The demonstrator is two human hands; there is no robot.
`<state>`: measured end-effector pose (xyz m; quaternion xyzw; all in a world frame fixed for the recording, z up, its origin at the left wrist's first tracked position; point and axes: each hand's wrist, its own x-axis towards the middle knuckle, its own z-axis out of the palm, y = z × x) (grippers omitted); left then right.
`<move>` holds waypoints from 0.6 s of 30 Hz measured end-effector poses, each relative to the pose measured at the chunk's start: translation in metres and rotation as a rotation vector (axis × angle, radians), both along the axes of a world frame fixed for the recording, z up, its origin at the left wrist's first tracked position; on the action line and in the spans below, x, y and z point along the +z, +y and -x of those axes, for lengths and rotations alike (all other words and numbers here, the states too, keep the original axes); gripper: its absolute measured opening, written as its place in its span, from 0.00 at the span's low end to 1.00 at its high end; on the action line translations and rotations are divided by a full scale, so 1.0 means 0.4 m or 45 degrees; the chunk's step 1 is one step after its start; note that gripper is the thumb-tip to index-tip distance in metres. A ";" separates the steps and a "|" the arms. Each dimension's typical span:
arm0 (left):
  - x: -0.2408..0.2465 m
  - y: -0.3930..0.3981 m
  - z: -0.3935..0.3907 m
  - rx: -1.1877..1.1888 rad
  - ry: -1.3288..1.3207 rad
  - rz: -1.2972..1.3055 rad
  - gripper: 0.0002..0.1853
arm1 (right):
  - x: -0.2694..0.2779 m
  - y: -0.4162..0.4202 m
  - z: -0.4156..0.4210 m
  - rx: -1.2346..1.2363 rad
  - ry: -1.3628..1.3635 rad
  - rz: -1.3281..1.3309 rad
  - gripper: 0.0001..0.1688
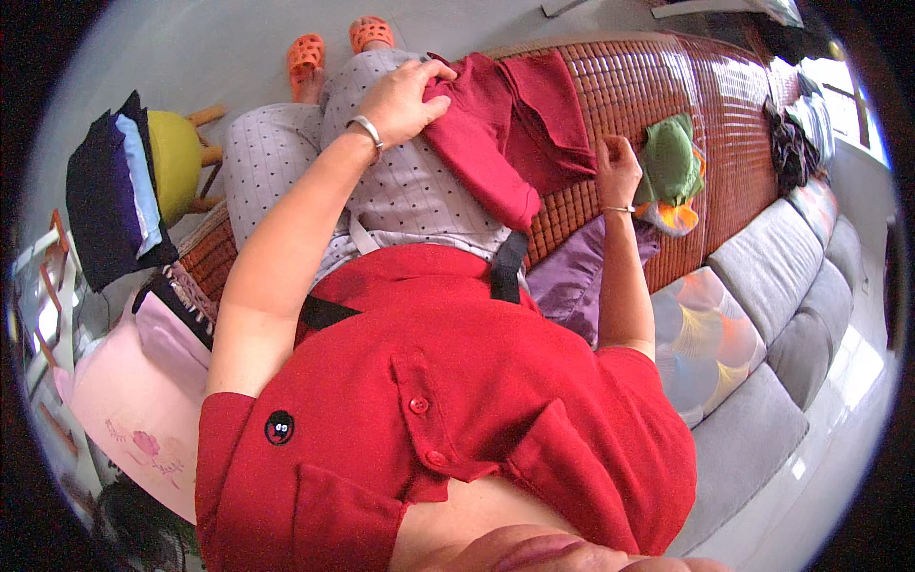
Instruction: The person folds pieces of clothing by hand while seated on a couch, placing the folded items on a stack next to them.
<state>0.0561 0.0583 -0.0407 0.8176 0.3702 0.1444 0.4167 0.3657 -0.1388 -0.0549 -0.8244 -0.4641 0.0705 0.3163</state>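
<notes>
A dark red long-sleeved garment (529,118) lies partly over my right thigh and partly on the brown tile mat (615,79) beside it. One sleeve (493,171) reaches back towards my waist. The fingers and thumb of my left hand (407,104) grip the garment's near-left edge. My right hand (618,168), fingers curled, is at the opposite edge and touches a corner of the cloth; whether it pinches the cloth is hidden. Just right of that hand lie a green cloth piece (670,161) and an orange one (675,218). A purple cloth (572,275) lies under my right forearm.
Grey cushions (768,257) and a patterned cushion (708,343) line the right side. Dark and striped clothes (793,143) are heaped at far right. At left, black and blue clothes (107,200) rest on a yellow-green stool (175,168). A pink embroidered cloth (136,415) lies behind my left arm.
</notes>
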 end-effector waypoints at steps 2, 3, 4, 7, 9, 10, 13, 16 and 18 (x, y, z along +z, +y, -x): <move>-0.002 0.000 -0.001 -0.001 -0.023 -0.028 0.19 | -0.012 -0.070 -0.019 -0.135 -0.036 0.231 0.07; -0.003 0.000 -0.001 -0.002 -0.038 -0.048 0.19 | -0.021 -0.094 -0.018 -0.035 -0.026 0.150 0.07; -0.003 0.000 -0.001 -0.002 -0.034 -0.075 0.19 | -0.028 -0.114 -0.009 -0.013 0.009 0.142 0.07; -0.002 0.003 0.003 -0.018 -0.025 -0.040 0.19 | -0.041 -0.136 0.029 0.131 0.001 0.075 0.08; -0.002 0.003 0.005 -0.024 -0.035 -0.083 0.19 | -0.039 -0.135 0.045 0.208 -0.034 0.240 0.07; -0.002 0.003 0.006 -0.019 -0.044 -0.102 0.19 | -0.035 -0.137 0.045 0.162 0.002 0.281 0.09; -0.002 0.000 0.006 -0.005 -0.012 -0.037 0.19 | -0.035 -0.135 0.016 -0.057 -0.153 0.060 0.12; 0.000 -0.001 0.003 -0.005 -0.029 -0.100 0.19 | -0.055 -0.129 -0.026 -0.026 -0.042 0.084 0.21; 0.003 -0.003 0.003 -0.012 -0.011 -0.099 0.19 | -0.067 -0.125 -0.043 0.084 0.056 0.151 0.28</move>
